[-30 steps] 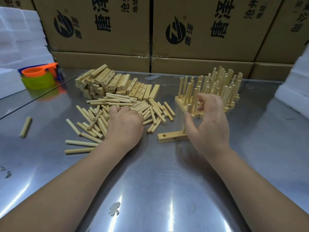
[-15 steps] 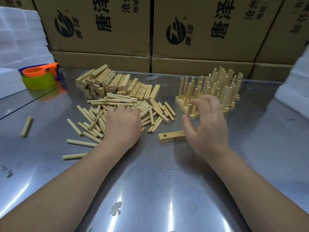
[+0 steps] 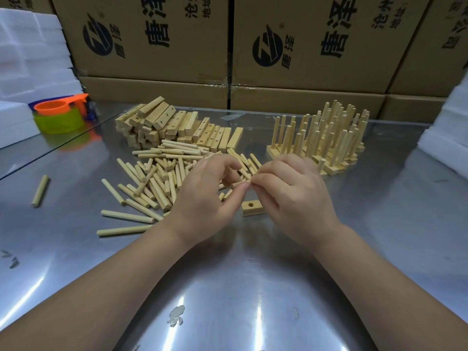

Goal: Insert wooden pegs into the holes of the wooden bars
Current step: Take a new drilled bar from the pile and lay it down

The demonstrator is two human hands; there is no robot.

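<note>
**What Is Hiding**

The right hand [image 3: 293,196] is covering most of the short pale wooden bar with a round hole [image 3: 251,208]; only one end is peeking out. It and the left hand [image 3: 202,198] are pinching a thin pale wooden peg [image 3: 238,184], hiding most of it. The brown cardboard boxes [image 3: 152,46] are running off the top edge.

Every readable text stands on the cardboard boxes behind the table. The left box [image 3: 141,72] carries a round black logo [image 3: 97,38] with two small characters beside it, the large black characters 唐泽 [image 3: 157,24] running upward, and smaller lines with 地址 [image 3: 206,8]. The middle box [image 3: 316,79] repeats the same logo [image 3: 267,49], 唐泽 [image 3: 334,29] and 地址 [image 3: 395,13]. On the right box [image 3: 430,72] the print is cut off and unreadable.
</note>
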